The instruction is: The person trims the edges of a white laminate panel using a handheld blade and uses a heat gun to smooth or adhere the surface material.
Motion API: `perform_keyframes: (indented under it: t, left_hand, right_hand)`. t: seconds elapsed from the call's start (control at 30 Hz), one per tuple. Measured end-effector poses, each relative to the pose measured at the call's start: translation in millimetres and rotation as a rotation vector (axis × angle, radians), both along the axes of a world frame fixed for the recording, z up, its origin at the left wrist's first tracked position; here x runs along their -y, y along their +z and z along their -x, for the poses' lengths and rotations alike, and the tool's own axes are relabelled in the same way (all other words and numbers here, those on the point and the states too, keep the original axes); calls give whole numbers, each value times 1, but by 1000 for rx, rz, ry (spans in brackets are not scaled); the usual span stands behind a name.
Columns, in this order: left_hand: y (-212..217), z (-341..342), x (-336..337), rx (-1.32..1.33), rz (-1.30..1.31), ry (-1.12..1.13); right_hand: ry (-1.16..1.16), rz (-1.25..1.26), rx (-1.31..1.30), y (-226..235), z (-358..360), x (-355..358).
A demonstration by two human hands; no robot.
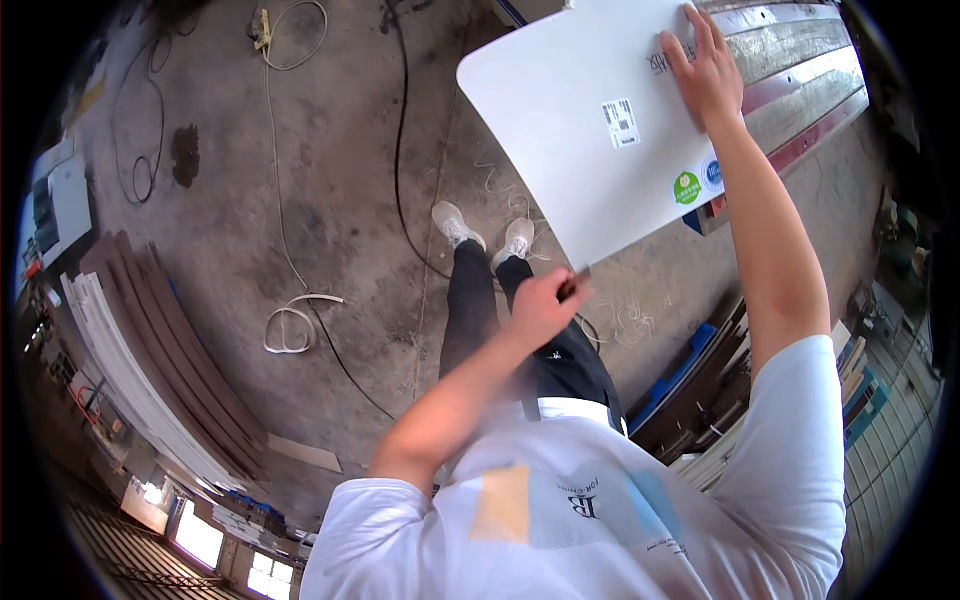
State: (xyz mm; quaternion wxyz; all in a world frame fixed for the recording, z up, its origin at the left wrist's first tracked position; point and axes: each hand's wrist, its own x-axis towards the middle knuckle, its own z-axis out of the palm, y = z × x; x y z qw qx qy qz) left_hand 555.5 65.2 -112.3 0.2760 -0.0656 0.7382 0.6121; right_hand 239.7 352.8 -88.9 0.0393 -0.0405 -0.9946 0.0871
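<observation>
A large white board (pixel 560 120) with rounded corners and several stickers lies tilted in front of me, above my legs and white shoes (pixel 458 224). My right hand (pixel 705 75) lies flat on its far right part, fingers spread, holding nothing. My left hand (pixel 540 305) is closed around a small dark tool (pixel 572 288), whose tip touches the board's near edge. What kind of tool it is cannot be made out.
The floor is stained concrete (pixel 330 150) with black and white cables (pixel 400 150) and a looped white strip (pixel 292 325). Long brown and white profiles (pixel 160 350) are stacked at left. Metal rails (pixel 800 70) lie under the board at top right; stacked boards (pixel 720 400) stand at right.
</observation>
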Motion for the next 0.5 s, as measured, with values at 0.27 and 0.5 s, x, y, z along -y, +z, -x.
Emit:
perform_keyframes:
  t: [0.27,0.5]
  left_hand:
    - [1,139,50,-71,-6,397]
    - [-11,295,102,-269,-173,383]
  right_hand:
    - [7,-56,-113,-13,6,0]
    - [-11,-59,-88,-5,1,8]
